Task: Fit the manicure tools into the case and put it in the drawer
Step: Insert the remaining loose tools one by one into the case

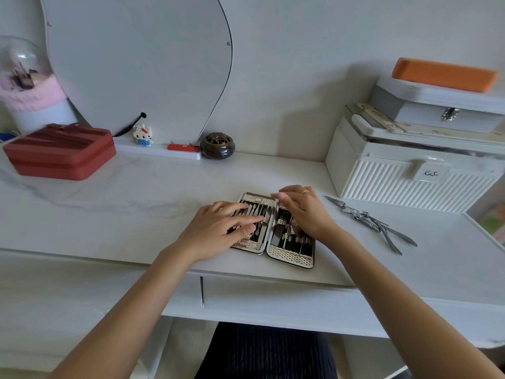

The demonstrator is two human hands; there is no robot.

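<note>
The manicure case [291, 257] lies open flat near the front edge of the white table, its black inside holding several metal tools in loops. My left hand [218, 228] rests on the left half, fingers stretched over the tools there. My right hand [303, 209] is over the right half; its fingertips pinch the upper end of a long metal file [266, 228] that lies along the case's hinge. A small heap of loose metal tools [374, 222] lies on the table to the right of the case. The drawer front [273, 299] under the table edge is closed.
A white ribbed box [396, 181] with a grey box and an orange block on top stands at the back right. A red zip case [60, 151] sits at the back left, a mirror [136, 64] and a dark round pot [217, 145] behind.
</note>
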